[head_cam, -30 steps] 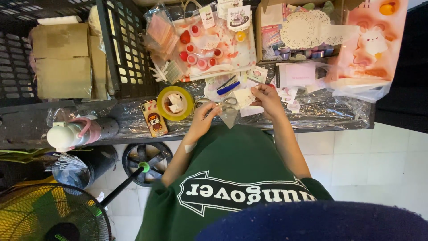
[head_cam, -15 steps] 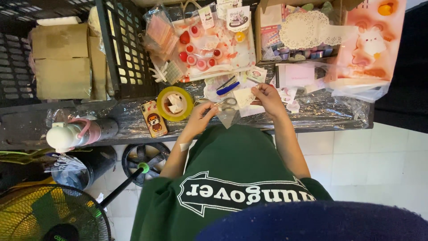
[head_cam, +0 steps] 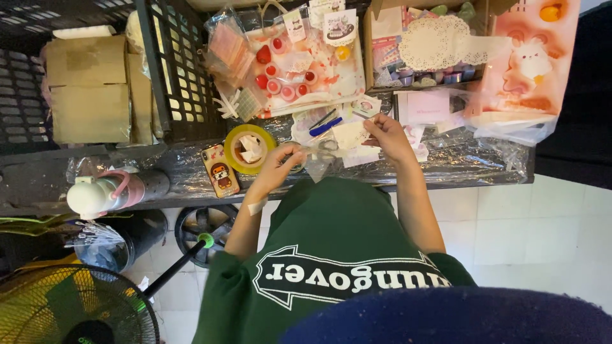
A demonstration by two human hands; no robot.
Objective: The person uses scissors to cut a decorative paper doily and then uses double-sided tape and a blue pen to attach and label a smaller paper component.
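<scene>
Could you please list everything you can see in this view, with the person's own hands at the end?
tape roll: one, yellow, table left of hands
phone: one, cartoon case, beside tape roll
bottle: one, white and pink, lying at table's left
crate: one, black, behind tape roll
cardboard boxes: several, brown, far left
fan: one, yellow, on floor
paper doily: one, white, in open box
left hand: on scissors
right hand: holding pale paper piece
</scene>
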